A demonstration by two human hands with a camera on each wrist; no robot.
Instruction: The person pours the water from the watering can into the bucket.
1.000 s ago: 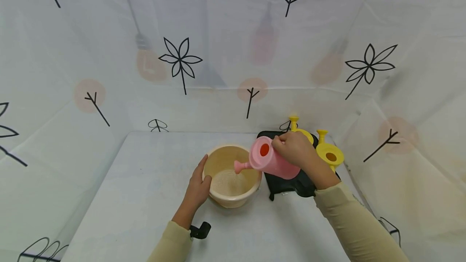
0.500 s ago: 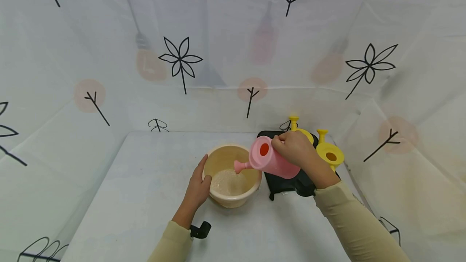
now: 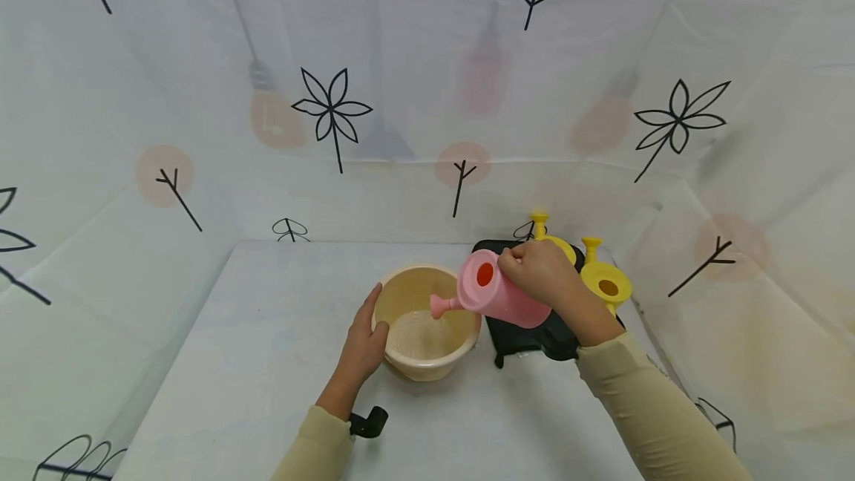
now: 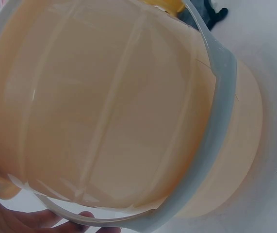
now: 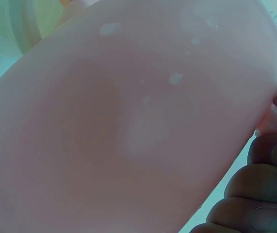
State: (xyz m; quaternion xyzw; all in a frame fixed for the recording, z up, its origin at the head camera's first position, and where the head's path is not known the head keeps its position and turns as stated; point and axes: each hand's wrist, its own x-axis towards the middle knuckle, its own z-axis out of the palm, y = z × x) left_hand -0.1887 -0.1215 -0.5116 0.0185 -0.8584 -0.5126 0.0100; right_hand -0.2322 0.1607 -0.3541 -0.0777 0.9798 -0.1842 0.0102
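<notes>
The pink watering can (image 3: 510, 304) hangs tilted from the right hand (image 3: 537, 273), spout over the cream bowl (image 3: 427, 371). Fingers curl tightly at its handle, probably the best hold; the plastic seems light and stiff, perhaps slippery when wet. The left hand (image 3: 363, 344) holds the bowl's rim between thumb and fingers; the bowl looks rigid. Past the right hand, two yellow watering cans (image 3: 620, 284) and a black object (image 3: 517, 340) beneath crowd the counter (image 3: 267, 362).
</notes>
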